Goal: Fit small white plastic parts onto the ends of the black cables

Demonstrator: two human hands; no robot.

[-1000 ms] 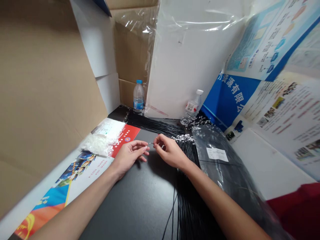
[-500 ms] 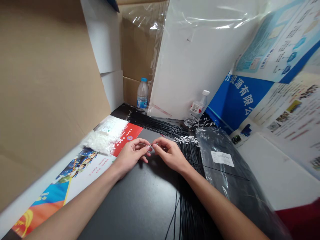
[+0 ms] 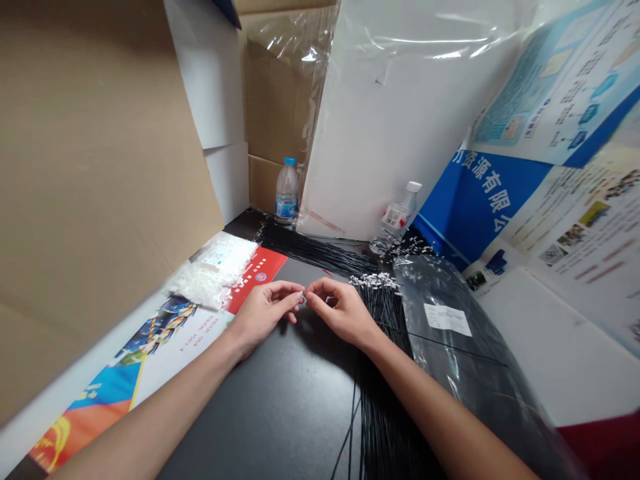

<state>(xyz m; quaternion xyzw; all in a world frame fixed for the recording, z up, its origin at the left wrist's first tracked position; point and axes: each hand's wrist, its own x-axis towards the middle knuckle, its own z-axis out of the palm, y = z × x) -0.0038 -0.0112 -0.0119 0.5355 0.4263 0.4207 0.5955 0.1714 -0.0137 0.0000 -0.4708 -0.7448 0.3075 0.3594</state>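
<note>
My left hand (image 3: 267, 313) is closed in a pinch over the dark tabletop, with a small white connector (image 3: 302, 298) at its thumb and fingertip. Meeting it from the other side, my right hand (image 3: 343, 310) is also pinched, its fingertips right at the connector. What my right fingers grip is too small and hidden to make out. Just beyond the right hand lies a thick bundle of black wires (image 3: 385, 400) with white connectors (image 3: 375, 283) on their far ends. The right forearm crosses over part of this bundle.
A bag of small white pieces (image 3: 215, 270) lies left on a printed sheet (image 3: 193, 340). More black wires (image 3: 315, 247) lie at the back, near a blue-capped bottle (image 3: 287, 193) and a tilted white-capped bottle (image 3: 400, 213). A clear plastic bag (image 3: 460, 373) is at right; cardboard (image 3: 100, 167) stands left.
The fingertips have shifted slightly against each other, and the white connector between them shows more clearly. Both hands otherwise stay in place; the view has moved a little.
</note>
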